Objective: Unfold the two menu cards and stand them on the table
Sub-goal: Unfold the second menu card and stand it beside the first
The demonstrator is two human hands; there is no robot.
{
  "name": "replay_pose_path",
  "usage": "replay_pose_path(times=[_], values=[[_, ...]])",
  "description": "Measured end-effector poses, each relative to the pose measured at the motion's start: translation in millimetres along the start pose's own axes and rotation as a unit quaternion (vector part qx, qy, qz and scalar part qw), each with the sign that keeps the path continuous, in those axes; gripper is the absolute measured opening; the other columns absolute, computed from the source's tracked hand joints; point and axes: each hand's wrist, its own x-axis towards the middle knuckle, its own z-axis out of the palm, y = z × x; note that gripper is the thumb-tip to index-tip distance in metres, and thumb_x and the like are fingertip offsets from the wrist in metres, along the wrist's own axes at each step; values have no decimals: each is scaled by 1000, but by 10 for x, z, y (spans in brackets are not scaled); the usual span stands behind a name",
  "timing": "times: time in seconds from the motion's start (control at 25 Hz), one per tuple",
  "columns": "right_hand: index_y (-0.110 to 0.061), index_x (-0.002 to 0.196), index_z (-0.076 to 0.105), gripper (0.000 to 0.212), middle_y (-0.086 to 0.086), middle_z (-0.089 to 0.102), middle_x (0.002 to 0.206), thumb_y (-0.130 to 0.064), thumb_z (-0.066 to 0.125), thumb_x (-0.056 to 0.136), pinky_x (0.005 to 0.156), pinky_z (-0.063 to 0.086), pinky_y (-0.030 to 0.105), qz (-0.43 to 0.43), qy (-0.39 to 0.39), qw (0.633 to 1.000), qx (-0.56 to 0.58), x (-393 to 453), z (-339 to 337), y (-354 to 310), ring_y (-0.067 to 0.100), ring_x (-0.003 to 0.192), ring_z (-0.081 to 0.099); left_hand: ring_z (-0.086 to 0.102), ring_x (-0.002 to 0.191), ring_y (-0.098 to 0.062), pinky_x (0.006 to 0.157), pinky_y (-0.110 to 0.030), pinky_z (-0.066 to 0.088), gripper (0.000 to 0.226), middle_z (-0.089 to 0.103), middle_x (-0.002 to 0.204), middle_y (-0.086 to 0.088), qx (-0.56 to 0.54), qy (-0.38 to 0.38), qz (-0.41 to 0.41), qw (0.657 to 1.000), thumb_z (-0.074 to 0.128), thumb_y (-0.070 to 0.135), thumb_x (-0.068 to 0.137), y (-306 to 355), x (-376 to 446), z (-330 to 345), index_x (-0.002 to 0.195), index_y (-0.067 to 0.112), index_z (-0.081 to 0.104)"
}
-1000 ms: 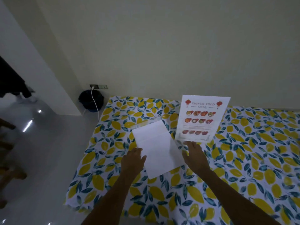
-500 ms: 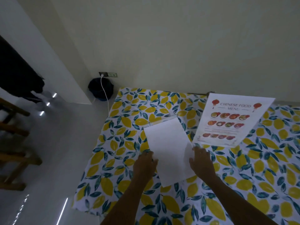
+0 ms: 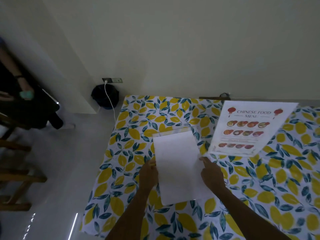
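A folded menu card (image 3: 178, 163) lies flat with its blank white side up on the lemon-print tablecloth (image 3: 131, 135). My left hand (image 3: 149, 174) pinches its left edge and my right hand (image 3: 211, 172) holds its right edge, fingers on the card. A second menu card (image 3: 249, 129), printed "Chinese Food Menu" with dish pictures, stands upright just behind and right of my right hand.
The table's left edge (image 3: 102, 168) drops to a pale floor. A black bin (image 3: 105, 96) with a white cable sits by the wall. Wooden furniture (image 3: 15, 181) and a person in dark clothes (image 3: 26, 101) are at the far left.
The view has swung left and down, so the table sits further right. My hands have closed in on the blank card's two side edges and grip them.
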Motion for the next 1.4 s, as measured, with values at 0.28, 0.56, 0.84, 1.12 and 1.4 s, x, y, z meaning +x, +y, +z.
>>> replay_pose_path(times=[0.28, 0.56, 0.84, 1.12, 1.4], values=[[-12, 128, 61, 34, 27, 64, 123, -16, 43, 99, 73, 55, 29, -12, -33, 997, 69, -504, -129, -14, 30, 92, 67, 68, 90, -33, 68, -29, 62, 22, 67, 114, -18, -197, -96, -26, 975, 59, 3, 94, -309, -222, -471, 111, -4, 70], [-22, 113, 72, 38, 17, 75, 97, 0, 65, 83, 76, 59, 52, 31, -62, 968, 241, -1197, -128, 63, 25, 86, 72, 70, 103, -38, 90, -52, 57, 30, 73, 113, -19, -247, -163, 34, 955, 89, 27, 59, -627, -602, -752, 88, 22, 83], [-27, 113, 71, 28, -7, 71, 113, -14, 66, 89, 74, 55, 17, -75, 35, 979, 188, -1275, -396, -31, -4, 93, 68, 62, 115, -19, 83, -10, 50, 27, 64, 128, -4, -142, -130, 168, 967, 65, 8, 92, -251, -675, -1031, 118, 5, 70], [-20, 93, 72, 9, -18, 61, 60, -21, 63, 92, 55, 40, 8, -105, 101, 981, 124, -692, -781, -305, -10, 58, 59, 67, 108, -11, 94, -35, 54, 27, 74, 114, 5, -51, -71, 246, 965, 60, 43, 93, 256, -309, -1220, 111, 27, 74], [-33, 68, 54, 30, -9, 58, 60, -45, 47, 96, 54, 43, 17, -138, 142, 979, 49, 12, -994, -546, 0, 56, 56, 54, 59, -26, 57, -34, 40, 46, 54, 70, -21, -24, 0, 273, 962, 50, 47, 98, 753, 278, -1297, 81, 5, 58]])
